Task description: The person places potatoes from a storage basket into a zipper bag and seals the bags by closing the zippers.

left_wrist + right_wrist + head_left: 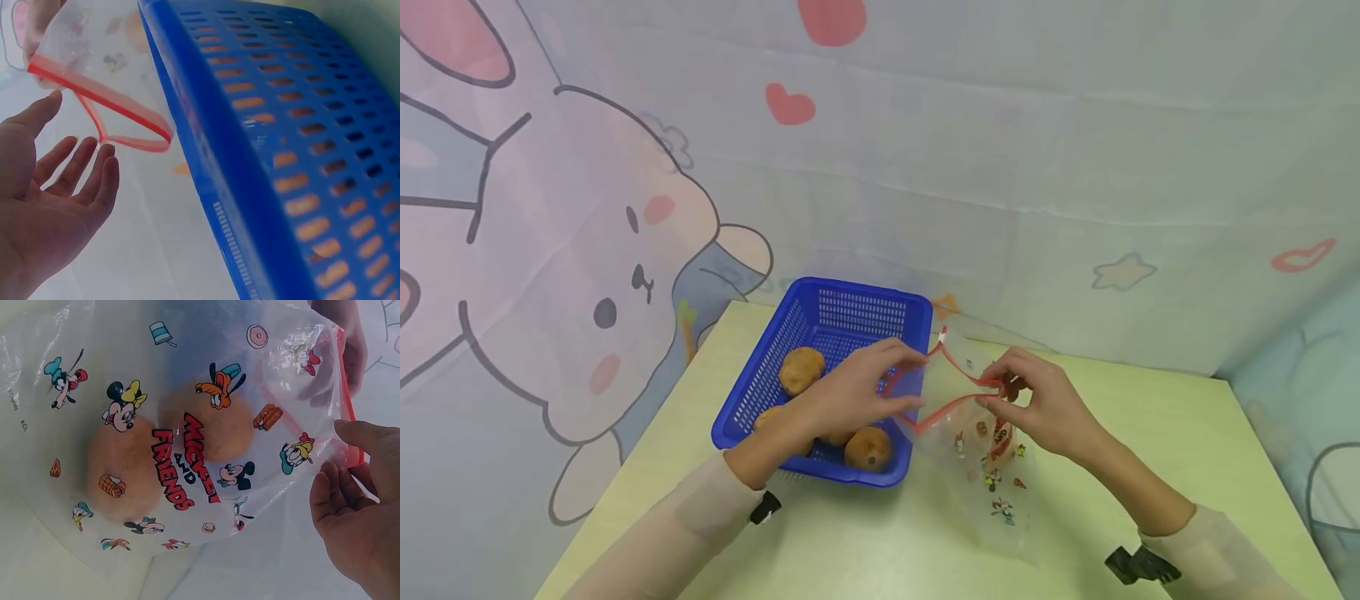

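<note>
A clear zip bag with red zip strips and cartoon prints hangs with its mouth spread. My right hand pinches the right end of the red zip between thumb and fingers. At the left end of the mouth is my left hand, its thumb and fingers apart around the opening; the left wrist view shows these fingers spread, without a grip on the zip. Two round tan shapes show through the bag in the right wrist view. Several potatoes lie in the blue basket under my left forearm.
The basket has slotted walls and stands at the left of a pale green table, close to the back. A printed cloth with a cartoon rabbit and hearts hangs behind the table. The basket's right rim is right beside the bag's mouth.
</note>
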A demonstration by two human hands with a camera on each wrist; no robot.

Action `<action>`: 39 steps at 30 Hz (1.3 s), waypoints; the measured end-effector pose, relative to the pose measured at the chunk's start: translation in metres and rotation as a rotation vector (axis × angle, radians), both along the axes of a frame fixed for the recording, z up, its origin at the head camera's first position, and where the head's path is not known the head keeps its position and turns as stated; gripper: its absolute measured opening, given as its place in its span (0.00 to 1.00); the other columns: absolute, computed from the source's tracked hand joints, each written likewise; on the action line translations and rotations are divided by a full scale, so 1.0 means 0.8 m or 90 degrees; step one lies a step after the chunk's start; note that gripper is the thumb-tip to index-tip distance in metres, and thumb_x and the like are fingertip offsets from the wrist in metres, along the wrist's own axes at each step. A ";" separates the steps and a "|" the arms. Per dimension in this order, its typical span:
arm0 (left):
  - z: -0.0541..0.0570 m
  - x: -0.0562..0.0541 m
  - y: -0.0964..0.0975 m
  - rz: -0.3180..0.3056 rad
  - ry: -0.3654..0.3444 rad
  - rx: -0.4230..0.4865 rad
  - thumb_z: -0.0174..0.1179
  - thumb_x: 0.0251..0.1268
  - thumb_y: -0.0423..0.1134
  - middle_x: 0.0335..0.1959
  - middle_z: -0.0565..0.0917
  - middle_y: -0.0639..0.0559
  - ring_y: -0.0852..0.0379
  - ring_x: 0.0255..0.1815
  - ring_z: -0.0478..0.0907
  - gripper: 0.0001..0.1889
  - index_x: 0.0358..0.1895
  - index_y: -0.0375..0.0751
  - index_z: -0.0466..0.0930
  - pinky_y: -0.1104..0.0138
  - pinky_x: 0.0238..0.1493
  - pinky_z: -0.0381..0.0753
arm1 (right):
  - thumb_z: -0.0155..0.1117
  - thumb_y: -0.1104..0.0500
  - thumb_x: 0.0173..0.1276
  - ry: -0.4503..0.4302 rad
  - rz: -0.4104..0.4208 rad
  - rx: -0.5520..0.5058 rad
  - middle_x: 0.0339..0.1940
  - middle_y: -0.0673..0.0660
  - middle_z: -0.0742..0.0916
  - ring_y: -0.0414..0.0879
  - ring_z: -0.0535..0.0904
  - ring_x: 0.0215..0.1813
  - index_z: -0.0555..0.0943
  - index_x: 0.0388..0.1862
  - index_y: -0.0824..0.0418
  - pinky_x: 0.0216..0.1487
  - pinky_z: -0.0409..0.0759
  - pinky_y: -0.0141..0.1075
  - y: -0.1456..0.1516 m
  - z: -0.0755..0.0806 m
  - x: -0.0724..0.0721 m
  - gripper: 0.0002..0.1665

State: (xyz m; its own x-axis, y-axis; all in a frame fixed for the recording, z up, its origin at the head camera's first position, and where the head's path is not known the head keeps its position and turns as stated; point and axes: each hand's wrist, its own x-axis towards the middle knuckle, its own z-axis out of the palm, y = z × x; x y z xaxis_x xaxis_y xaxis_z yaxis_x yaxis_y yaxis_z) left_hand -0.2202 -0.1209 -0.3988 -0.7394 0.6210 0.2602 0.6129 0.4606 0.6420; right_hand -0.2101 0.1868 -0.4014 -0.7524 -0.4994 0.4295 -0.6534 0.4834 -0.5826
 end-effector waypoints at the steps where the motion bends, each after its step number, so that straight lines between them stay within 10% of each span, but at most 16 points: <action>1: -0.001 0.001 -0.003 0.004 0.004 0.003 0.71 0.73 0.48 0.64 0.81 0.48 0.48 0.63 0.79 0.27 0.70 0.44 0.78 0.55 0.63 0.81 | 0.80 0.66 0.64 0.001 -0.002 0.001 0.40 0.43 0.83 0.38 0.82 0.37 0.86 0.45 0.52 0.40 0.87 0.34 0.000 0.000 0.000 0.15; 13: -0.028 0.019 -0.055 0.071 -0.076 -0.046 0.76 0.66 0.51 0.67 0.80 0.52 0.50 0.70 0.76 0.35 0.72 0.44 0.75 0.54 0.70 0.78 | 0.81 0.64 0.65 0.006 0.004 0.000 0.40 0.42 0.84 0.39 0.82 0.37 0.86 0.46 0.51 0.40 0.86 0.34 0.004 -0.002 -0.002 0.15; 24: -0.056 0.024 -0.065 -0.026 -0.124 -0.149 0.74 0.68 0.49 0.68 0.80 0.47 0.46 0.68 0.78 0.34 0.73 0.42 0.74 0.51 0.69 0.77 | 0.79 0.64 0.66 0.004 0.002 -0.012 0.41 0.43 0.84 0.39 0.81 0.37 0.87 0.47 0.52 0.39 0.86 0.33 0.010 -0.004 0.007 0.14; 33: -0.069 0.011 -0.059 -0.048 -0.072 -0.216 0.73 0.68 0.54 0.56 0.84 0.57 0.56 0.53 0.80 0.28 0.65 0.45 0.82 0.62 0.56 0.81 | 0.80 0.64 0.66 0.004 0.000 -0.017 0.40 0.43 0.84 0.39 0.82 0.38 0.87 0.48 0.52 0.39 0.86 0.32 0.013 -0.005 0.006 0.15; 39: -0.057 0.005 -0.068 -0.036 -0.094 -0.136 0.73 0.68 0.54 0.54 0.84 0.60 0.58 0.55 0.81 0.24 0.62 0.49 0.82 0.61 0.57 0.84 | 0.80 0.63 0.66 0.004 0.001 -0.020 0.40 0.45 0.84 0.40 0.82 0.38 0.87 0.47 0.51 0.40 0.86 0.33 0.013 -0.003 0.004 0.15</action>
State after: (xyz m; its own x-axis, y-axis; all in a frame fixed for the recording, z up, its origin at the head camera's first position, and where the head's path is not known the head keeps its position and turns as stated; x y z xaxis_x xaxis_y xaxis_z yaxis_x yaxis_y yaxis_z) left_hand -0.2163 -0.1752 -0.4444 -0.7225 0.6913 0.0110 0.5480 0.5629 0.6188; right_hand -0.2071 0.1969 -0.4038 -0.7494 -0.4861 0.4495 -0.6572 0.4640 -0.5940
